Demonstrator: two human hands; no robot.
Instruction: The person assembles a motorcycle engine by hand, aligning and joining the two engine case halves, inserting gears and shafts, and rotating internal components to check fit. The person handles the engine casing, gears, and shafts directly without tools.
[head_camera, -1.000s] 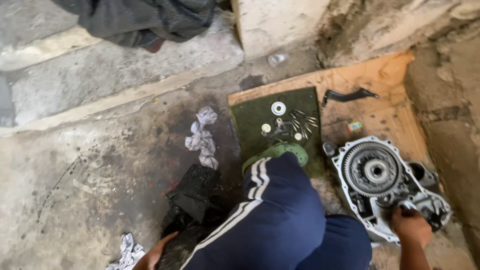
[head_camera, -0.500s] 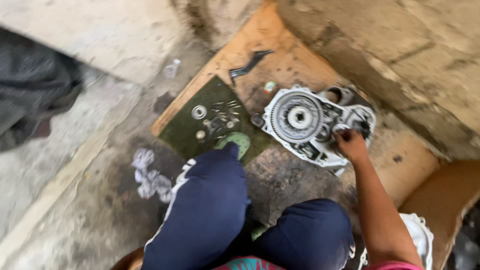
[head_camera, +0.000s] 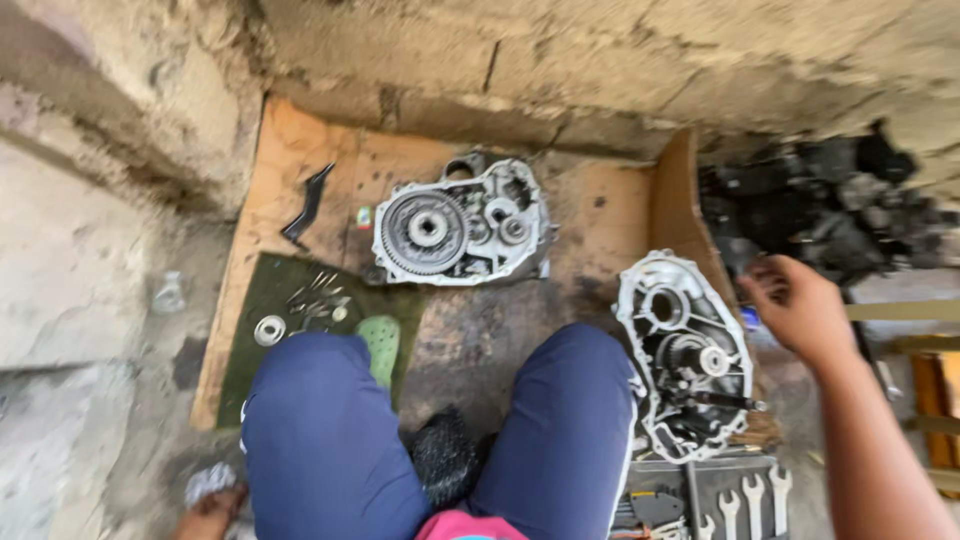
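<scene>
I squat over a stained cardboard sheet on the ground. My right hand hovers in the air, fingers loosely curled and empty, just right of a grey engine case half with a shaft inside. A second case half with a large gear lies on the cardboard ahead of my knees. My left hand rests low at the bottom left, near a crumpled white rag; only part of it shows.
A green mat holds a washer and small metal parts. A black bracket lies on the cardboard. Several spanners sit at the bottom right. Black engine parts pile at the right, below a rough wall.
The view swung right. My right hand left the geared case half and moved right, beside the second case half.
</scene>
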